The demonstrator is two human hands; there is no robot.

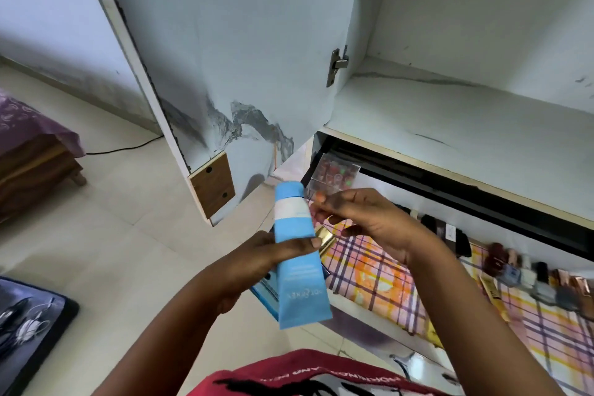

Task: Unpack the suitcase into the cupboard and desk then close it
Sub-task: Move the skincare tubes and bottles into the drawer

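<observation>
Lower cupboard shelf [482,344] carries a plaid cloth [379,270]; small bottles and cosmetics [527,276] lined at 3 o'clock, clear box [334,175] at 12.

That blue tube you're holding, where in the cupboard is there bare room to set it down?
The white shelf above, right of the door hinge, lies bare. On the checked lining below, the patch in front of the right hand is free; its back edge is crowded with small bottles, the clear box at the left end.

Light-blue tube [299,254], white band
</observation>
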